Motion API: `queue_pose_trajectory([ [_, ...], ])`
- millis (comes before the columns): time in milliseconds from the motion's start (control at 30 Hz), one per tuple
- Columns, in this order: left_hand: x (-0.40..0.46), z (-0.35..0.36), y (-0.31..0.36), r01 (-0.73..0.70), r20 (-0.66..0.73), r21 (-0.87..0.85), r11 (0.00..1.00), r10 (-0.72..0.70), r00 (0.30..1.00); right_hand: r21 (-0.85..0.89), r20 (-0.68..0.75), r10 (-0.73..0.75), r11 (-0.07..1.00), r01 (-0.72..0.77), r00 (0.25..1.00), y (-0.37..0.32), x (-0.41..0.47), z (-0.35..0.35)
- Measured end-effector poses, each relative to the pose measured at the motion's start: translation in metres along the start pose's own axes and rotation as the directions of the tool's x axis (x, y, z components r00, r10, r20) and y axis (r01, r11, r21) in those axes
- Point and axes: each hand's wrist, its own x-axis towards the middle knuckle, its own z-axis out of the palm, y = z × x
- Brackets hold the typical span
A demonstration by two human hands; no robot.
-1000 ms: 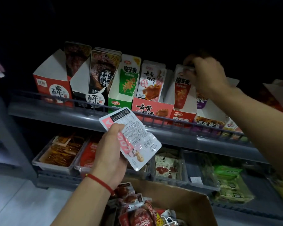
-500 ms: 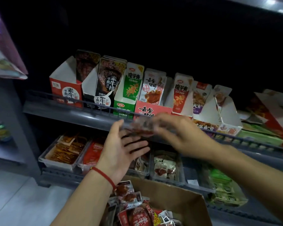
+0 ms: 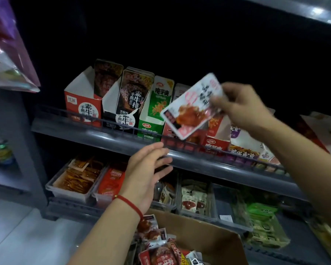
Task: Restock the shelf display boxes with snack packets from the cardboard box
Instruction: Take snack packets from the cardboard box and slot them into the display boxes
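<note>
My right hand (image 3: 239, 106) pinches a white and pink snack packet (image 3: 191, 108) by its upper corner, tilted in the air in front of the row of display boxes on the upper shelf. Behind it stands the pink display box (image 3: 172, 133), mostly hidden by the packet. My left hand (image 3: 145, 175) hangs below with fingers spread and nothing in it, in front of the shelf rail. The cardboard box (image 3: 204, 236) at the bottom holds several red snack packets (image 3: 161, 253).
The upper shelf (image 3: 107, 136) carries a red box (image 3: 84, 104), a black box (image 3: 122, 119), a green box (image 3: 153, 119) and more boxes to the right. Clear bins (image 3: 69, 188) of packets fill the lower shelf. Hanging bags (image 3: 6, 54) are at the upper left.
The packet passed from my left hand to my right. My right hand has lifted it up toward the display boxes, while my left hand stays low with its fingers spread.
</note>
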Motion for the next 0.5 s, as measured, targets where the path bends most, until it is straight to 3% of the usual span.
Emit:
queue_pose_trajectory([
  [100,0.003,-0.004,0.004,-0.035,-0.016,-0.093,0.995,0.034,0.999,-0.124,-0.187,-0.108,0.989,0.086,0.976,0.005,0.028,-0.010],
  [167,0.003,-0.003,0.007,-0.037,-0.003,-0.205,0.978,0.037,0.999,-0.228,-0.224,-0.130,0.971,0.078,0.966,0.012,0.044,-0.008],
  [300,0.005,-0.002,0.013,-0.033,-0.012,-0.279,0.960,0.031,0.999,-0.413,-0.109,-0.107,0.909,0.053,0.988,0.022,0.067,0.016],
  [500,0.005,-0.005,0.015,-0.044,-0.029,-0.288,0.957,0.037,0.999,-0.509,-0.017,-0.039,0.860,0.025,0.999,0.029,0.079,0.036],
])
